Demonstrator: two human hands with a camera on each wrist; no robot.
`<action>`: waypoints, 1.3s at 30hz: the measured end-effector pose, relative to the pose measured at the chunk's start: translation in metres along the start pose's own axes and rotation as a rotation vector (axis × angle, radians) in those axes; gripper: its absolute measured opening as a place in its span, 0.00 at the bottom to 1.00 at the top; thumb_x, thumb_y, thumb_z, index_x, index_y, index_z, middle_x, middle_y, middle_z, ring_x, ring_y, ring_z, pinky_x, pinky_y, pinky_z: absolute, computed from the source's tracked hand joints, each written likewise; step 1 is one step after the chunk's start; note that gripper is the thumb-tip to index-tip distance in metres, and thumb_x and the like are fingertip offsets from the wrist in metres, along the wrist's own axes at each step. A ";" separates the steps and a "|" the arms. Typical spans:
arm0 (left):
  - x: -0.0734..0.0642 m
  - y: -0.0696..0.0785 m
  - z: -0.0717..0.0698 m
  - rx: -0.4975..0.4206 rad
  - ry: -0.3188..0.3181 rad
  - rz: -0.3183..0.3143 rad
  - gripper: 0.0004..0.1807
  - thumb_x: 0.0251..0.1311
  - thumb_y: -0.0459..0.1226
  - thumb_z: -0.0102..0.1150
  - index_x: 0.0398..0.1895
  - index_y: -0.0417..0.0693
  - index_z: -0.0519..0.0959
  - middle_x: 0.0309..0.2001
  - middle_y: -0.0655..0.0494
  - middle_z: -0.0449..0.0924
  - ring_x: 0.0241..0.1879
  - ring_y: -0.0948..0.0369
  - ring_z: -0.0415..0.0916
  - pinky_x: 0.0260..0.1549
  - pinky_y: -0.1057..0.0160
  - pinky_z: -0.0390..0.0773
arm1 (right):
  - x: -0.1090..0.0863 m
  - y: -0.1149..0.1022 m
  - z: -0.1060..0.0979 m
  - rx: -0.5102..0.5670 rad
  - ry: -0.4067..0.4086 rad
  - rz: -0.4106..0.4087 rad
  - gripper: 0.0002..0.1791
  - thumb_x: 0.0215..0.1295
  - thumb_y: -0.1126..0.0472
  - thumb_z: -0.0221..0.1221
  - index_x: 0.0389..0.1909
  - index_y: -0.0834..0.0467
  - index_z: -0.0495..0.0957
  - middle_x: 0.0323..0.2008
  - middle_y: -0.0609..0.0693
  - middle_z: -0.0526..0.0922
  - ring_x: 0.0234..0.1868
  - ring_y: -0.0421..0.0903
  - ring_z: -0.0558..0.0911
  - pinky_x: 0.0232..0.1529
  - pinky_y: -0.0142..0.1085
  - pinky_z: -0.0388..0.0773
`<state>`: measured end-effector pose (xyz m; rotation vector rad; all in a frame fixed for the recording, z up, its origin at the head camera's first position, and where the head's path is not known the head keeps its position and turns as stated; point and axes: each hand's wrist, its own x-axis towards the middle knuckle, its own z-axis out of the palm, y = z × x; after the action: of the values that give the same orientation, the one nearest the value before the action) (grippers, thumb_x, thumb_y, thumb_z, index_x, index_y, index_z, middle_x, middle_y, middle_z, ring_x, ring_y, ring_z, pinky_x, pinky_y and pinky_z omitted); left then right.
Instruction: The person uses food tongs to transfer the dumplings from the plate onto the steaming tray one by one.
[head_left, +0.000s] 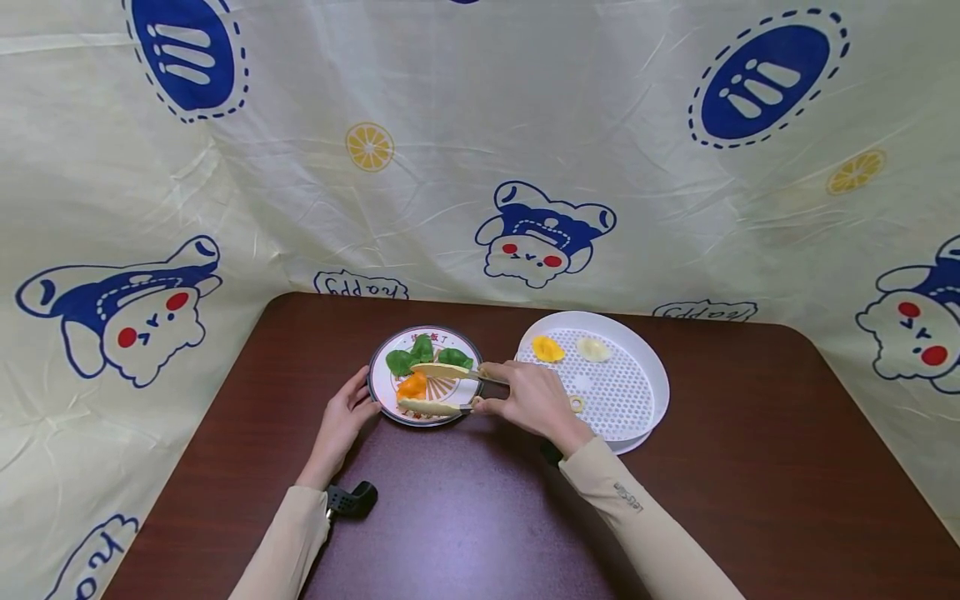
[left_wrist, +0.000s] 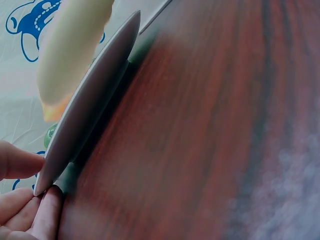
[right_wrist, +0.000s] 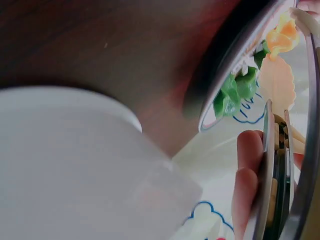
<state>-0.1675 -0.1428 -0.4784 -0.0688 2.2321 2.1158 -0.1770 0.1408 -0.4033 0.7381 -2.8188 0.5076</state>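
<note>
My left hand (head_left: 347, 418) holds the near-left rim of a white patterned plate (head_left: 384, 390); in the left wrist view the thumb lies over the rim and the fingers beneath it. On the plate sit green toy dumplings (head_left: 400, 362) and an orange toy dumpling (head_left: 412, 387). From the right, my right hand (head_left: 536, 398) grips tongs (head_left: 444, 371) with pale, broad ends. Those ends reach over the plate, spread apart, one on the far side of the orange dumpling and one on its near side. The right wrist view shows fingers (right_wrist: 248, 160) along the tongs' handle.
Right of the plate stands a white round steamer tray (head_left: 656, 392) with a perforated floor. In it lie a yellow dumpling (head_left: 548, 349), a whitish dumpling (head_left: 593, 349) and a small yellow ring (head_left: 576, 403), partly behind my right hand. A printed cloth (head_left: 435, 217) hangs behind the brown table (head_left: 750, 433).
</note>
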 end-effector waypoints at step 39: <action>-0.002 0.000 0.002 -0.003 -0.001 0.020 0.35 0.61 0.23 0.50 0.72 0.35 0.53 0.68 0.34 0.58 0.65 0.47 0.59 0.46 0.80 0.66 | -0.056 0.070 -0.077 -0.037 0.059 0.232 0.36 0.51 0.40 0.68 0.56 0.59 0.79 0.48 0.58 0.82 0.37 0.52 0.77 0.30 0.42 0.70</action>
<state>-0.1653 -0.1410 -0.4785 -0.0453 2.2393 2.1285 -0.1569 0.2515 -0.3658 0.3846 -2.8647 0.5020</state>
